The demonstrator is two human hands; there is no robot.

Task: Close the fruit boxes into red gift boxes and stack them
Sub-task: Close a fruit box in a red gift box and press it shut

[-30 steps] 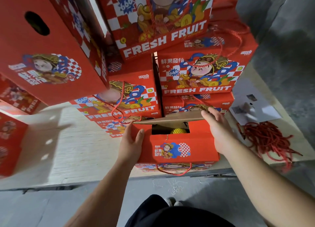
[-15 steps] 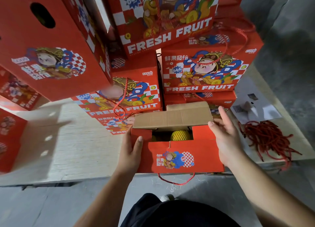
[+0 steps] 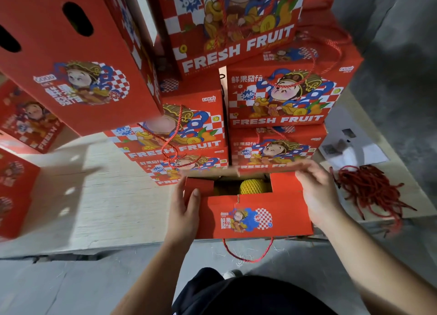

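A red gift box (image 3: 250, 216) was set at the near edge of the wooden platform (image 3: 113, 203), before the stacked boxes (image 3: 279, 97). Its left end was gripped by the left hand (image 3: 185, 212), thumb curled over the rim. The rear flap (image 3: 260, 170) was pinched by the right hand (image 3: 319, 194). Yellow-netted fruit (image 3: 255, 186) was seen inside.

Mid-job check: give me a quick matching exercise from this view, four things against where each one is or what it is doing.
Things:
1. left hand
2. right hand
3. yellow fruit
4. loose red cords

Places or states:
A. inside the open box
B. heaped right of the box
C. on the far flap
D. holding the box's left end

Pairs: 1-D, 2-C, 3-A, 4-B
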